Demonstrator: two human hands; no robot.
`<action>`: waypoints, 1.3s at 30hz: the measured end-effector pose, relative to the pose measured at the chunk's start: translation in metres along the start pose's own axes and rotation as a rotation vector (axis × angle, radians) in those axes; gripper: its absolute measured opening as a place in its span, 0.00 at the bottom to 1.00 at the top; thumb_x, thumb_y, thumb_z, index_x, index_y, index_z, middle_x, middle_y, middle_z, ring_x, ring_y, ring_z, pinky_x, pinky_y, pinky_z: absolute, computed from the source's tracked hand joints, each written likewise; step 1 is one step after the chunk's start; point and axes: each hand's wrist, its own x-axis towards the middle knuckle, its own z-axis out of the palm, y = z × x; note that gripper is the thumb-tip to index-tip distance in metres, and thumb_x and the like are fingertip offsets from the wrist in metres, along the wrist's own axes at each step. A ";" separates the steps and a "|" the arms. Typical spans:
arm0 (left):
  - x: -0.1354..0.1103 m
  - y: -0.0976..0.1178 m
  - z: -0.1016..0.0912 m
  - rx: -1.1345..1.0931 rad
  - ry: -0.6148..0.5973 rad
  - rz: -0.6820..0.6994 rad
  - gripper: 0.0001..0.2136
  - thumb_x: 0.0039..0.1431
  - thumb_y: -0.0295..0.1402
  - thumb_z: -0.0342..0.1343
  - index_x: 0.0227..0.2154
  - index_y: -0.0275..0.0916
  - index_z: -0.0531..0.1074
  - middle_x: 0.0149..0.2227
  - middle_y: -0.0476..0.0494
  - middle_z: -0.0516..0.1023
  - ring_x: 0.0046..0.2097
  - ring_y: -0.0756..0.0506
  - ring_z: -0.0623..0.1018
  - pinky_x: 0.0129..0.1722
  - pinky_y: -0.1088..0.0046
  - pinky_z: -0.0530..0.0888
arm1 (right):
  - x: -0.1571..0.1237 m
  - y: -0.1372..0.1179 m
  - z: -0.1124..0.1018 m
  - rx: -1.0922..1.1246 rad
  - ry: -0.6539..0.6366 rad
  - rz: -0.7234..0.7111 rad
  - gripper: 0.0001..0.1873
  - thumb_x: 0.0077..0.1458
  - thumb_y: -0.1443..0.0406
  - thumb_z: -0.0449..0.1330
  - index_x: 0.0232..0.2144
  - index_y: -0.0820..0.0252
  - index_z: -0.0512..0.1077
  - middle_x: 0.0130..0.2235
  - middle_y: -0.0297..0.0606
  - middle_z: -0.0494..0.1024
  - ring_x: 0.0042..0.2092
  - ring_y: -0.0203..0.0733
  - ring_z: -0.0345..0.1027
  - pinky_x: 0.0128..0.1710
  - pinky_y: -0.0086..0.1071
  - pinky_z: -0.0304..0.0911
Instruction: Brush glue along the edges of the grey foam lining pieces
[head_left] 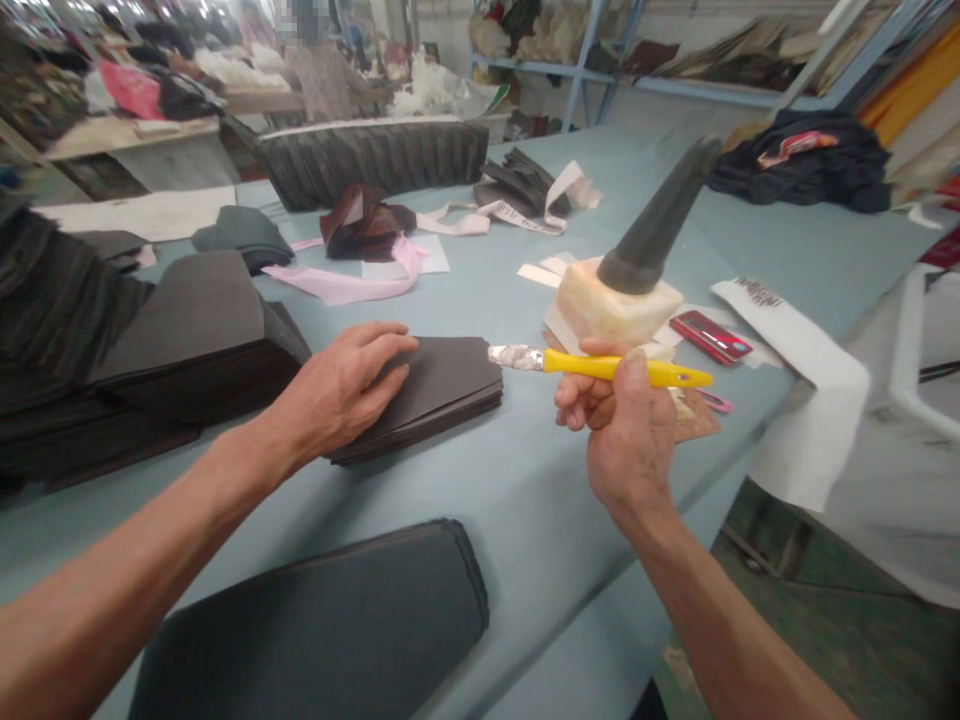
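Note:
My right hand (626, 420) is closed around the yellow handle of a paintbrush (592, 366). The brush lies level, its pale, wrapped-looking head touching or just over the right end of a stack of dark grey sheets (450, 375). On the left part of that stack rests my left hand (360, 380), fingers stretched out and slightly apart. Behind the brush stands a pale block-shaped container (611, 310) with a thick black upright piece (660, 220) set in its top. Nearer to me lies another dark stack of pieces (322, 620).
Large dark piles (180, 330) stand at left. A row of bundled dark pieces (375, 165) runs along the back, with a pink strip (352, 285) in front. A red phone-like object (711, 337) and a white strip (802, 380) lie at right by the table's edge.

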 end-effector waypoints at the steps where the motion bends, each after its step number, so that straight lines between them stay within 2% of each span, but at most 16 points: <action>1: 0.000 0.001 0.001 0.011 -0.012 0.020 0.20 0.72 0.44 0.47 0.57 0.41 0.76 0.65 0.33 0.76 0.66 0.33 0.75 0.71 0.45 0.71 | 0.001 0.000 0.000 -0.003 0.000 -0.001 0.25 0.70 0.43 0.57 0.43 0.58 0.76 0.26 0.29 0.76 0.22 0.31 0.65 0.23 0.27 0.63; 6: 0.001 0.004 0.009 0.076 -0.093 0.095 0.22 0.73 0.42 0.43 0.56 0.40 0.79 0.63 0.32 0.78 0.63 0.32 0.77 0.67 0.44 0.75 | 0.004 -0.001 -0.002 -0.011 0.008 -0.028 0.24 0.70 0.44 0.57 0.43 0.57 0.75 0.26 0.29 0.76 0.23 0.32 0.65 0.24 0.28 0.63; 10: -0.002 0.003 0.012 0.091 -0.073 0.093 0.23 0.74 0.44 0.43 0.56 0.41 0.79 0.62 0.33 0.79 0.62 0.32 0.78 0.67 0.46 0.74 | 0.008 -0.003 -0.002 -0.019 0.057 -0.064 0.22 0.70 0.45 0.56 0.43 0.56 0.75 0.26 0.29 0.76 0.23 0.32 0.64 0.24 0.28 0.63; 16: -0.007 0.003 0.008 0.120 -0.083 0.092 0.24 0.74 0.46 0.43 0.54 0.39 0.79 0.59 0.32 0.80 0.60 0.32 0.79 0.66 0.47 0.75 | 0.006 0.002 -0.002 -0.018 0.034 -0.064 0.21 0.72 0.47 0.56 0.42 0.57 0.75 0.26 0.29 0.76 0.23 0.32 0.65 0.25 0.28 0.63; 23: -0.017 -0.004 0.004 0.096 -0.062 0.054 0.24 0.73 0.51 0.45 0.52 0.42 0.79 0.59 0.35 0.79 0.59 0.33 0.78 0.65 0.48 0.75 | -0.001 0.004 0.001 -0.045 0.022 -0.027 0.25 0.69 0.42 0.57 0.41 0.57 0.75 0.24 0.28 0.75 0.22 0.32 0.65 0.23 0.27 0.62; 30: -0.032 -0.022 -0.012 0.018 -0.069 -0.006 0.23 0.69 0.56 0.51 0.48 0.45 0.81 0.56 0.41 0.82 0.58 0.36 0.79 0.67 0.53 0.73 | -0.003 0.002 0.007 -0.071 -0.119 0.010 0.26 0.68 0.41 0.59 0.39 0.57 0.76 0.19 0.27 0.71 0.20 0.32 0.62 0.20 0.28 0.58; 33: -0.034 -0.028 -0.017 -0.031 -0.081 -0.013 0.21 0.68 0.53 0.53 0.47 0.45 0.83 0.55 0.43 0.83 0.58 0.38 0.80 0.68 0.55 0.71 | -0.003 -0.001 0.015 -0.054 -0.210 0.036 0.27 0.66 0.39 0.61 0.39 0.57 0.77 0.18 0.26 0.69 0.19 0.32 0.60 0.20 0.28 0.57; 39: -0.035 -0.035 -0.020 -0.087 -0.111 0.009 0.20 0.67 0.48 0.54 0.51 0.46 0.83 0.58 0.44 0.83 0.60 0.38 0.80 0.69 0.55 0.71 | -0.004 -0.006 0.042 -0.077 -0.391 0.080 0.29 0.64 0.37 0.62 0.40 0.56 0.78 0.20 0.27 0.72 0.20 0.32 0.61 0.19 0.28 0.57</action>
